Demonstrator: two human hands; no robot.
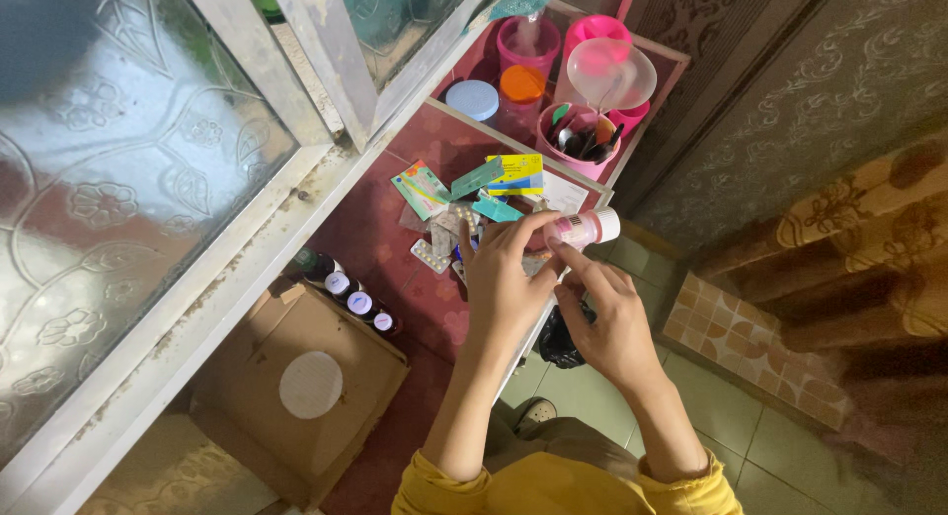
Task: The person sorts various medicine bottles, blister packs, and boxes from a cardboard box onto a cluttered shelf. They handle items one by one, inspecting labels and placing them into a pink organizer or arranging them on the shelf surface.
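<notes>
Above the shelf, both hands grip a small white bottle, partly hiding blister packs.

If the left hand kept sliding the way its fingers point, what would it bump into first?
The left hand points up the shelf; its fingertips already touch the white bottle. Beyond that, probably the loose medicine packets, then the pink cup of utensils, though depth is unclear.

Both forearms reach up from yellow sleeves, converging near the shelf's front edge. Left hand back-up, fingers curled, fingertips pinched. Right hand just beside it, index and thumb extended toward left fingertips, almost touching.
</notes>
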